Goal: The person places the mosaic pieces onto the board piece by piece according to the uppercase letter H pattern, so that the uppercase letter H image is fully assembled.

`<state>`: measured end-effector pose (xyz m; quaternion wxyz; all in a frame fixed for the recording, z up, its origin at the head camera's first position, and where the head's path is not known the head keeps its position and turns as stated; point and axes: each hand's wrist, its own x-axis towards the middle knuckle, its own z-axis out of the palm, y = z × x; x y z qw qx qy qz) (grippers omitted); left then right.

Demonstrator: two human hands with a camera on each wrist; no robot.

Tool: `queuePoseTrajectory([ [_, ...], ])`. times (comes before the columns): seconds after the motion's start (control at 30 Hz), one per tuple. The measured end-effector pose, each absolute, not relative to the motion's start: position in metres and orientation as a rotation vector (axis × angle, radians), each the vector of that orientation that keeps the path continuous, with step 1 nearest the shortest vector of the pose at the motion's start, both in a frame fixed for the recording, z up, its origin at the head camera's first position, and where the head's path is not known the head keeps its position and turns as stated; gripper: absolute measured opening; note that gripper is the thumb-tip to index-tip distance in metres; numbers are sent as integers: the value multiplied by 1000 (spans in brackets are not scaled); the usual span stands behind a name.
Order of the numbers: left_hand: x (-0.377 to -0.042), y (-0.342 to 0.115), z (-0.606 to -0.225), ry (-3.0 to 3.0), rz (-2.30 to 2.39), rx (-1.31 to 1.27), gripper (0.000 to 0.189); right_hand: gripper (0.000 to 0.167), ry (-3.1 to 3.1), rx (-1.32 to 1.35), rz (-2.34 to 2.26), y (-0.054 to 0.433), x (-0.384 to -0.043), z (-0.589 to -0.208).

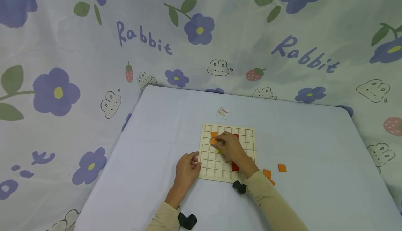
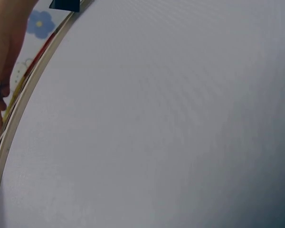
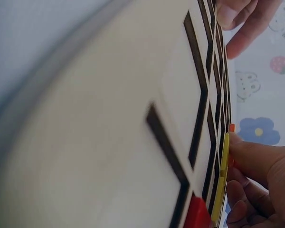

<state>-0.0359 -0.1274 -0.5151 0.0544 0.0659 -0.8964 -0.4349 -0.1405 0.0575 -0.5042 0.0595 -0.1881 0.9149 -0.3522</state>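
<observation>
A pale wooden grid board (image 1: 210,172) lies on the table with orange, yellow and red square tiles in its cells. My right hand (image 1: 232,149) reaches over it, thumb and forefinger pinching an orange tile (image 1: 213,141) at the board's upper left. Just above that sits another orange tile (image 1: 214,134). A yellow tile (image 1: 218,151) and red tiles (image 1: 235,167) show partly around the hand. My left hand (image 1: 186,171) touches the board's left edge with thumb and forefinger spread apart. In the right wrist view, yellow tiles (image 3: 224,154) stand beside the right thumb.
Loose orange tiles (image 1: 282,168) lie right of the board, some partly behind the right sleeve (image 1: 267,192). A small printed card (image 1: 223,112) lies beyond the board. Black wrist devices (image 1: 187,220) sit at both wrists. A flower-patterned cloth (image 1: 201,49) hangs behind the white table (image 1: 150,133).
</observation>
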Motion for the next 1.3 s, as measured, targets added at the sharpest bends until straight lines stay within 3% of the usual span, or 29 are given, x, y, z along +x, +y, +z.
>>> queuePoseTrajectory([
  [1.0,-35,-126,-515,-2751,-1290,221,35,36,2791,-490,-1048,56,-139,-505],
  [1.3,-35,-126,-514,-2725,-1314,217,35,27,2821,-517,-1241,84,-132,-498],
])
